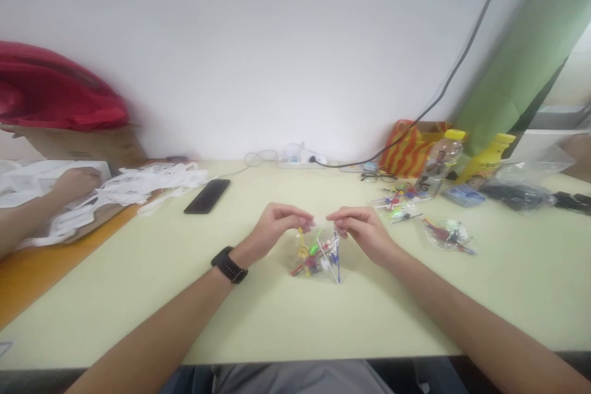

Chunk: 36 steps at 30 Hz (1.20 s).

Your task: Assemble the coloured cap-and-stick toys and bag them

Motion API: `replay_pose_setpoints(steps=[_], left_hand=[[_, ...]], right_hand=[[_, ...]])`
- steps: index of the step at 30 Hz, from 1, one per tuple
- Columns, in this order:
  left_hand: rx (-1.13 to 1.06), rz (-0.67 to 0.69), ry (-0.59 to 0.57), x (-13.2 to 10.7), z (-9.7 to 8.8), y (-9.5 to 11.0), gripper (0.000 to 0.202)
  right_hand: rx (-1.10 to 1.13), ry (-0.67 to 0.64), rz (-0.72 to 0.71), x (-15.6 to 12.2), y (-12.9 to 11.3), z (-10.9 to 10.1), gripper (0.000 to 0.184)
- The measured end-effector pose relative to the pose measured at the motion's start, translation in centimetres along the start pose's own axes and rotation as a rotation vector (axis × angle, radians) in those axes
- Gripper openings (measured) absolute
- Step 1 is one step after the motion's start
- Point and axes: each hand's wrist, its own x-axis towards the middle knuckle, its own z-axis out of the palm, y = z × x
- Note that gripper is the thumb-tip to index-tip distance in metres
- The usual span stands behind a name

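Note:
A clear plastic bag [316, 261] of small colourful plastic pieces hangs between my hands, low over the pale table [369, 320]. Red, yellow, green, blue and white parts show through it, some of them thin sticks. My left hand [284, 225] pinches the bag's top left corner between thumb and fingertips. At the top right corner, the thumb and fingers of my right hand [362, 231] pinch it too. The bag's upper edge runs between the two pinches; whether it is sealed I cannot tell. A black watch sits on my left wrist.
Similar bags lie to the right, one nearer bag [447, 235] apart from the pile [399, 200]. Behind stand a clear bottle [441, 160], a yellow bottle [487, 160] and a striped bag [406, 148]. A phone [207, 196] lies left; another person's hand [76, 183] rests by white straps [138, 188].

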Motion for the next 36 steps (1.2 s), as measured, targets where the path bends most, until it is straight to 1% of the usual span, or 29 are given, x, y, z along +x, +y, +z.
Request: replay_pose_setpoints(steps=[2, 7, 10, 13, 16, 20, 24, 27, 32, 36], left_hand=[[0.022, -0.007, -0.002, 0.0, 0.2, 0.1, 0.018], [0.041, -0.025, 0.036, 0.1, 0.4, 0.1, 0.031], [0.071, -0.029, 0.040, 0.2, 0.1, 0.1, 0.036], [0.093, -0.016, 0.035, 0.2, 0.0, 0.1, 0.035], [0.107, -0.001, 0.028, 0.1, 0.0, 0.2, 0.033], [0.136, 0.004, 0.001, -0.1, 0.4, 0.5, 0.033], [0.196, -0.013, -0.023, -0.2, 0.5, 0.9, 0.032], [0.232, -0.022, -0.029, -0.1, 0.3, 1.1, 0.030], [0.222, -0.024, -0.068, 0.0, -0.1, 1.4, 0.029], [0.204, -0.012, -0.089, -0.1, 0.3, 1.6, 0.026]], right_hand=[[-0.023, 0.005, -0.013, 0.0, 0.0, 0.0, 0.013], [-0.141, -0.011, -0.073, -0.1, -0.2, 0.0, 0.013], [-0.212, 0.010, -0.072, -0.1, -0.5, 0.1, 0.018], [-0.262, -0.011, -0.026, -0.1, -0.7, 0.1, 0.029], [-0.306, -0.059, 0.024, 0.0, -0.9, 0.3, 0.030], [-0.324, -0.074, 0.041, 0.0, -0.9, 0.7, 0.034], [-0.348, -0.063, 0.021, 0.0, -1.1, 0.7, 0.036], [-0.387, -0.051, 0.000, -0.1, -1.3, 0.6, 0.038], [-0.449, -0.036, -0.045, -0.1, -1.5, 0.5, 0.038], [-0.508, -0.046, -0.101, -0.3, -1.5, 0.7, 0.035]])
